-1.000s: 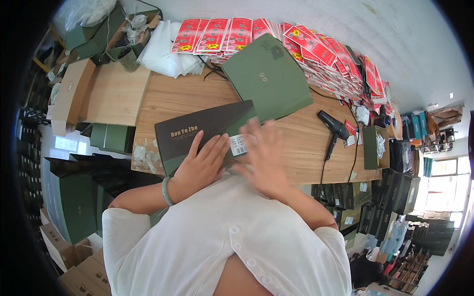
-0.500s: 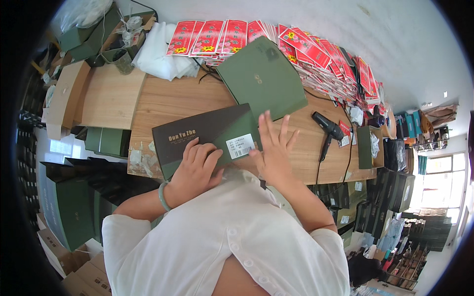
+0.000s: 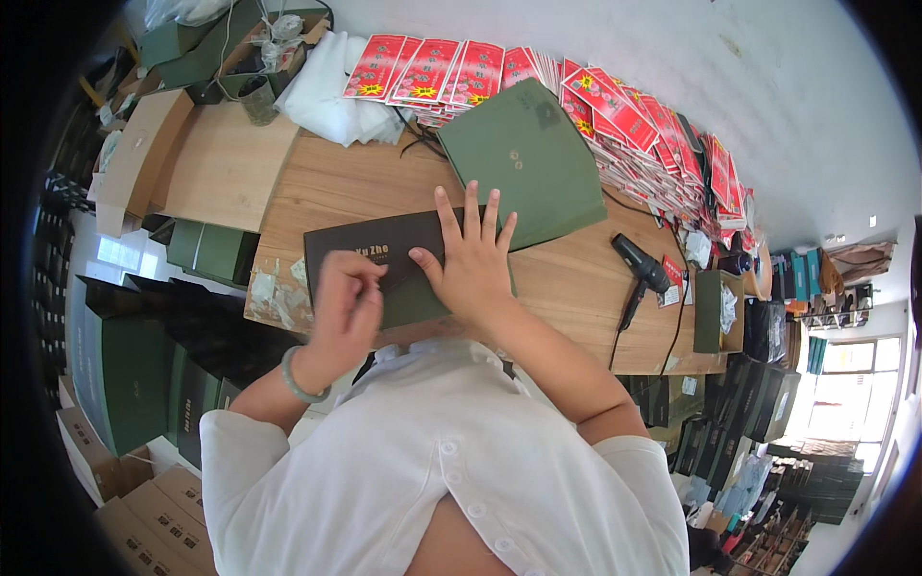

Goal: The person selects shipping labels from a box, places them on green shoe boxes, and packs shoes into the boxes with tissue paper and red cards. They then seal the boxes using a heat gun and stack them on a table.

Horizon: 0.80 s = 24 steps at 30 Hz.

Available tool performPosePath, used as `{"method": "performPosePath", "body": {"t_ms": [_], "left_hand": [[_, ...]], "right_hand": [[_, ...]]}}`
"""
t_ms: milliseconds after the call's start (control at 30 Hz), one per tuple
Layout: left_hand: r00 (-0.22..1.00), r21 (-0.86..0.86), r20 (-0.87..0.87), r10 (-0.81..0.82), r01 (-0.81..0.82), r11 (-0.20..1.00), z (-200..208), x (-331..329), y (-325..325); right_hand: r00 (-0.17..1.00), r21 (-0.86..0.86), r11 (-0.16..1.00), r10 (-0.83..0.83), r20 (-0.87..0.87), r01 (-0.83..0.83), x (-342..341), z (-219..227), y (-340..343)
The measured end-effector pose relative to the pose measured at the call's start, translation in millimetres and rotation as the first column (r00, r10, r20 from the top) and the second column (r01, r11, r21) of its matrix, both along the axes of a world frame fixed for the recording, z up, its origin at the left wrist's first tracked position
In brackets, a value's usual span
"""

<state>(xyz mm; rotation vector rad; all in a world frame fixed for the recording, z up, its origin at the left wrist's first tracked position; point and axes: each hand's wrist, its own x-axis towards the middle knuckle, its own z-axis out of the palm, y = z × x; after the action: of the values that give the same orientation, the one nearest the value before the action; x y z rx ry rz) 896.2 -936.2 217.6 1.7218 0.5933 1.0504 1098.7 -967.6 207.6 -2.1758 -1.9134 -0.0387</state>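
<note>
A dark brown and green shoe box (image 3: 331, 240) lies at the near edge of the wooden table, in front of my body. Pressed flat on its lid is my right hand (image 3: 471, 269), open with fingers spread; the hand and forearm cover the box's right part. My left hand (image 3: 344, 300) hovers over the box's left front, its fingers bent and smeared by motion, so I cannot tell if anything is in them. Behind the box, a green shoe box lid or box (image 3: 523, 163) with a small emblem rests at an angle, close to my right fingertips.
A black hair dryer (image 3: 640, 263) with its cord lies on the right of the table (image 3: 567, 298). Red printed packets (image 3: 423, 69) line the back edge in piles, beside white plastic wrap (image 3: 336, 106). An open cardboard box (image 3: 144, 158) stands left; green boxes (image 3: 144, 384) are stacked below.
My right hand has moved left and come down flat on the shoe box, hiding its white label. My left hand has shifted slightly left, its fingers off their earlier resting place on the lid.
</note>
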Motion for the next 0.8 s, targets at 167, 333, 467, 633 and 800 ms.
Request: {"method": "performPosePath", "body": {"t_ms": [167, 333, 467, 633, 800], "left_hand": [[0.866, -0.168, 0.187, 0.464, -0.438, 0.883, -1, -36, 39], [0.846, -0.634, 0.062, 0.530, -0.377, 0.675, -29, -21, 41], [0.889, -0.689, 0.055, 0.455, -0.296, 0.662, -52, -15, 22], [0.846, -0.797, 0.140, 0.514, -0.212, 0.565, -41, -24, -70], [0.809, -0.896, 0.379, 0.449, 0.199, 0.398, -69, -28, -176]], "right_hand": [[0.999, 0.125, 0.992, -0.010, -0.038, 0.015, 7, -4, -4], [0.391, 0.337, 0.864, 0.182, -0.902, 0.375, 42, 6, -12], [0.377, 0.241, 0.926, 0.121, -0.918, 0.289, 98, -54, -14], [-0.221, -0.054, 0.998, -0.061, -0.973, -0.038, 74, -27, -93], [-0.026, -0.101, 0.915, -0.121, -0.992, -0.391, 98, -61, -180]]}}
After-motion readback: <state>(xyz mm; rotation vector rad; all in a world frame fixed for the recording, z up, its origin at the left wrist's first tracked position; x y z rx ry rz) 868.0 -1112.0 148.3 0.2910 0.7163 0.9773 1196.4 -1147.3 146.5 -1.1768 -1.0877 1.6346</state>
